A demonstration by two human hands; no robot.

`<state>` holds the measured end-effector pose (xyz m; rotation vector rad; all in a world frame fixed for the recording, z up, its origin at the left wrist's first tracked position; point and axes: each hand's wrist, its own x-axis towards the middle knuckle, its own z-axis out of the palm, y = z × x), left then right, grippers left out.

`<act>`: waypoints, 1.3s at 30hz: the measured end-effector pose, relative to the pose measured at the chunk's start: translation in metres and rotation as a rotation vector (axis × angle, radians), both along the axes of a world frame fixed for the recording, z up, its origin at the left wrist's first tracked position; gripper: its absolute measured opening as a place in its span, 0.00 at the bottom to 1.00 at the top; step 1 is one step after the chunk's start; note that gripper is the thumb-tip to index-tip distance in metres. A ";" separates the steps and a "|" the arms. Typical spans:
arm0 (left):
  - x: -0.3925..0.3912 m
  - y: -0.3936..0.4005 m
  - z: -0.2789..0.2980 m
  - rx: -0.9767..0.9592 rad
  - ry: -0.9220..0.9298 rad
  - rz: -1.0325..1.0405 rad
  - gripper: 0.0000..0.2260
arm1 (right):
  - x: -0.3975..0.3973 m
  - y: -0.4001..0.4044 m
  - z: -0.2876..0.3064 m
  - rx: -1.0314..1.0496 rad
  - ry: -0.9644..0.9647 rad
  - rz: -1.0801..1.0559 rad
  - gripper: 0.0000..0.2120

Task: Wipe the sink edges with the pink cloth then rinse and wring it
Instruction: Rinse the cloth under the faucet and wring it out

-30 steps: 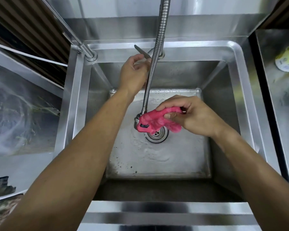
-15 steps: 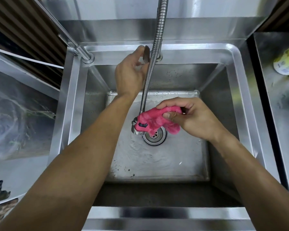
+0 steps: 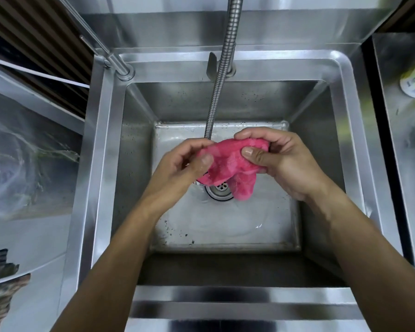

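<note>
Gripping the pink cloth (image 3: 228,164) in both the left hand (image 3: 185,164) and right hand (image 3: 280,159), above the drain (image 3: 219,190) under the hose (image 3: 216,92); rinsing apparently, needing wringing next.

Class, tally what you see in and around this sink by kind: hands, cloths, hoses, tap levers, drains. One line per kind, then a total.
Hands: 2, left hand and right hand, both gripping the cloth
Pink cloth: 1
Flexible metal hose: 1
Tap lever: 1
Drain: 1
Total: 6
</note>
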<state>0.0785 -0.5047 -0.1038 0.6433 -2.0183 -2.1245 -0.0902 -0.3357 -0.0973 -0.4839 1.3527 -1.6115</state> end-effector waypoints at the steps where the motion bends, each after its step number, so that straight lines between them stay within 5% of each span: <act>1: 0.006 -0.001 -0.002 0.065 -0.018 -0.056 0.15 | 0.000 0.003 -0.001 -0.001 -0.061 0.009 0.12; 8: 0.019 0.002 -0.035 0.282 -0.342 -0.198 0.16 | 0.022 0.021 -0.029 0.248 -0.419 0.018 0.18; 12: 0.028 0.007 -0.039 0.249 -0.408 -0.298 0.21 | 0.028 0.030 -0.038 0.290 -0.323 -0.049 0.16; 19: 0.028 0.027 -0.064 0.455 -0.466 -0.133 0.17 | 0.041 0.040 -0.059 0.267 -0.023 -0.044 0.14; 25: 0.031 0.050 -0.092 0.739 -0.492 -0.001 0.16 | 0.027 0.058 -0.081 0.363 -0.181 0.177 0.20; 32: 0.025 0.033 -0.104 1.009 -0.495 -0.020 0.22 | 0.032 0.055 -0.079 0.295 0.262 0.071 0.26; 39: 0.017 0.014 -0.126 0.841 -0.644 -0.325 0.22 | 0.053 0.058 -0.092 0.188 0.721 0.013 0.21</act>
